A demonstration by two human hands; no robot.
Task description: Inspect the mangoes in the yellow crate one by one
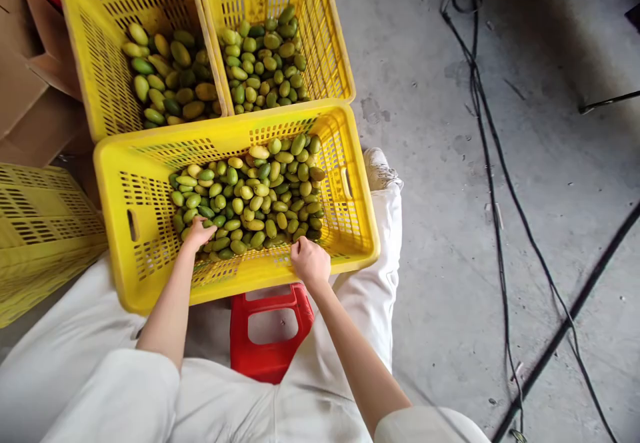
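Note:
A yellow plastic crate [235, 290] sits tilted before me, on or near a red stool [265, 356]. Inside lie many small oval green-yellow fruits [260, 203], whose exact kind I cannot tell. My left hand [200, 233] reaches down to the fruits at the crate's left side, thumb and forefinger apart around a green one; its other fingers are partly hidden. At the near wall, my right hand [311, 261] is closed in a fist over the rim, knuckles up. Whatever its curled fingers hold is hidden beneath them.
Behind stand two more yellow crates, left [83, 70] and right [327, 36], holding larger-looking and similar fruits. Another yellow crate [45, 230] and cardboard boxes [30, 96] are at left. Black cables [495, 183] and a dark pole [590, 296] lie across the concrete floor at right.

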